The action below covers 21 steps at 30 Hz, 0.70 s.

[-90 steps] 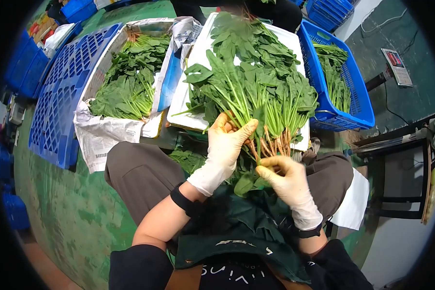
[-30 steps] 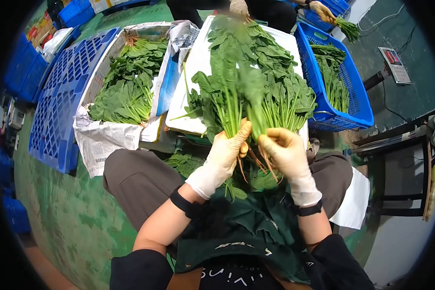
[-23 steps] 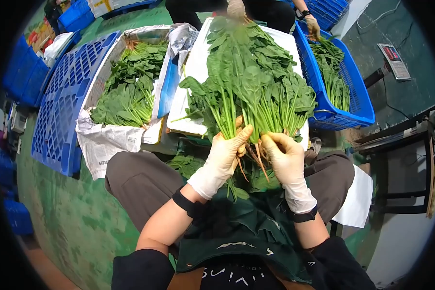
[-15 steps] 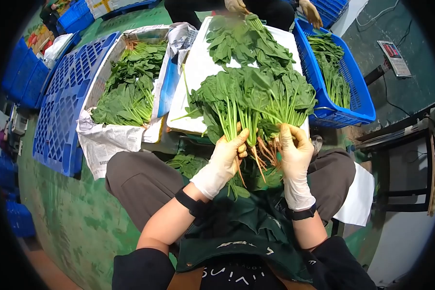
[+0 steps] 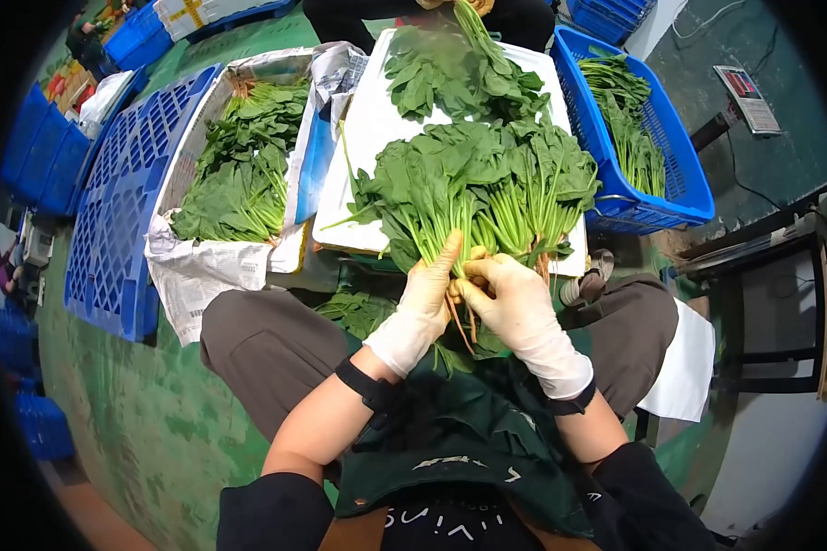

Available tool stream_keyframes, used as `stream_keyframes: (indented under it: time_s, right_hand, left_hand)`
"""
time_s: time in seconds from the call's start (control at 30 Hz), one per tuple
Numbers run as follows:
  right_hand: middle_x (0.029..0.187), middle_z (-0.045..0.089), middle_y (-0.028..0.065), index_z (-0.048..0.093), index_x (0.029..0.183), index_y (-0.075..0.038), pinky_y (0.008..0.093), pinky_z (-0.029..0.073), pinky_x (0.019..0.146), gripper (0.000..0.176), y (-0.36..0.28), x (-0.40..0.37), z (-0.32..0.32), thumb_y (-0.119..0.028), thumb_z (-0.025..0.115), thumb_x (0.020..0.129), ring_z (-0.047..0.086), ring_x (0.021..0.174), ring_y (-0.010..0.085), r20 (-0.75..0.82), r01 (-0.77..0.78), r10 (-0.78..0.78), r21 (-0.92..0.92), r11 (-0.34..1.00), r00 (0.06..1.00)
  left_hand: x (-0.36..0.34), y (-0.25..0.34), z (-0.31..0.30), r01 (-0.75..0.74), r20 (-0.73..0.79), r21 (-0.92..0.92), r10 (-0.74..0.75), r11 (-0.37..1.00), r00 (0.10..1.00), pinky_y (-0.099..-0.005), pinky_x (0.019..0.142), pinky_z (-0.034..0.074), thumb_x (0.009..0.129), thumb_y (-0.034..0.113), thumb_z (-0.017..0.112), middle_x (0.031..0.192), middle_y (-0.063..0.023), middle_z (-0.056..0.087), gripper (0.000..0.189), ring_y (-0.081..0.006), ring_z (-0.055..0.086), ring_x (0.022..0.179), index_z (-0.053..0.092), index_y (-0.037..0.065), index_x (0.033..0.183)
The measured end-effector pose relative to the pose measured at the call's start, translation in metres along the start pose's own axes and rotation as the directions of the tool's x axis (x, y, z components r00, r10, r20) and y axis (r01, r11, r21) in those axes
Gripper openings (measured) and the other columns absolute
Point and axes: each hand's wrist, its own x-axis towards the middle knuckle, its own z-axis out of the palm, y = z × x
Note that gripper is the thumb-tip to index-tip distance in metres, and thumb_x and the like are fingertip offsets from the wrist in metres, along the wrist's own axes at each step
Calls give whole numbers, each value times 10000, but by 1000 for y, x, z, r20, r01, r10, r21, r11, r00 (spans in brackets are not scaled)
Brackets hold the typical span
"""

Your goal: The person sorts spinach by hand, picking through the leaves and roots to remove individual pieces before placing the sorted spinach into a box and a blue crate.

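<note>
My left hand (image 5: 423, 301), in a pale glove, is closed around the stems of a bunch of spinach (image 5: 423, 188), with reddish roots hanging below the fingers. Right beside it, my gloved right hand (image 5: 516, 312) pinches the lower stems of the same bunch; its fingertips partly hide them. More spinach (image 5: 547, 184) lies fanned out to the right on a white foam board (image 5: 340, 216), leaves pointing away from me. Loose leaves (image 5: 356, 314) show below the board, between my knees.
To the left stands a newspaper-lined box (image 5: 213, 262) of spinach, beside a blue pallet (image 5: 124, 197). A blue basket (image 5: 685, 197) with spinach is at the right, near a scale (image 5: 747, 99). Across the board, another person's hands (image 5: 459, 5) hold spinach (image 5: 496, 69).
My right hand has moved left from the right-hand spinach to the stems at my left hand. The other person's hands have come together, lifting a bunch at the far end.
</note>
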Motion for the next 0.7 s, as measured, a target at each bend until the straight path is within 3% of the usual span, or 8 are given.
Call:
stream_keyframes:
  time_s: [0.1, 0.17, 0.23, 0.3, 0.33, 0.37, 0.47, 0.7]
  right_hand:
    - [783, 634, 124, 671, 879, -52, 320, 488, 650, 280, 0, -1, -14, -310, 674, 770, 624, 695, 245, 95, -153, 126, 388, 909, 987]
    - [737, 649, 94, 663, 898, -15, 257, 473, 605, 245, 5, 5, -19, -235, 679, 790, 622, 683, 136, -72, -214, 267, 418, 883, 961]
    - [781, 644, 68, 639, 986, -14, 218, 448, 561, 228, 3, 15, -28, -140, 669, 798, 582, 646, 90, -121, -193, 358, 663, 723, 926]
    - [828, 626, 50, 617, 1046, -34, 201, 427, 534, 266, 14, 33, -30, -63, 656, 784, 534, 604, 78, -429, 49, 213, 523, 851, 878]
    - [940, 586, 23, 578, 1105, -16, 172, 401, 557, 289, 10, 40, -42, -14, 622, 819, 477, 648, 27, -533, 140, 54, 317, 938, 844]
    - [983, 558, 27, 595, 1100, -48, 166, 394, 567, 335, 5, 47, -52, 3, 640, 772, 451, 635, 31, -577, 202, 10, 302, 932, 816]
    - [1040, 514, 69, 604, 1139, -136, 209, 429, 604, 480, -2, 62, -73, -20, 656, 677, 437, 619, 90, -531, 232, -203, -13, 973, 823]
    - [1155, 525, 90, 632, 1096, -156, 244, 470, 642, 472, 0, 73, -75, 36, 629, 664, 562, 742, 157, -479, 277, -360, -236, 931, 801]
  left_hand:
    - [-6, 1, 11, -72, -53, 4, 72, 997, 996, -189, 444, 428, 837, 325, 651, 885, -68, 662, 348, -85, 562, 570, 576, 42, 1024]
    - [-5, 0, 5, -110, 45, 79, 106, 991, 993, -204, 545, 478, 847, 288, 645, 910, -62, 660, 306, -108, 605, 680, 599, 32, 1006]
    - [-23, 8, 24, -219, 129, 157, 200, 963, 971, -232, 664, 491, 855, 282, 636, 932, -44, 660, 305, -113, 607, 801, 616, 23, 1016]
    - [-30, 10, 26, -219, 176, 216, 183, 951, 967, -253, 732, 483, 858, 276, 634, 932, -30, 659, 307, -104, 592, 855, 627, 16, 1021]
    - [-33, 10, 29, -281, 210, 279, 227, 918, 951, -248, 733, 481, 858, 282, 633, 930, -24, 659, 312, -103, 590, 860, 626, 17, 1021]
    - [-35, 10, 31, -342, 247, 336, 269, 877, 931, -242, 734, 480, 858, 288, 633, 927, -18, 659, 317, -102, 588, 864, 625, 17, 1021]
    - [-35, 7, 30, -321, 233, 326, 254, 889, 939, -238, 718, 477, 846, 234, 655, 911, -35, 660, 290, -98, 589, 802, 616, 5, 1020]
    - [-36, 10, 30, -214, 206, 337, 150, 917, 967, -227, 653, 471, 830, 180, 676, 771, -16, 619, 223, -95, 572, 660, 583, 14, 947]
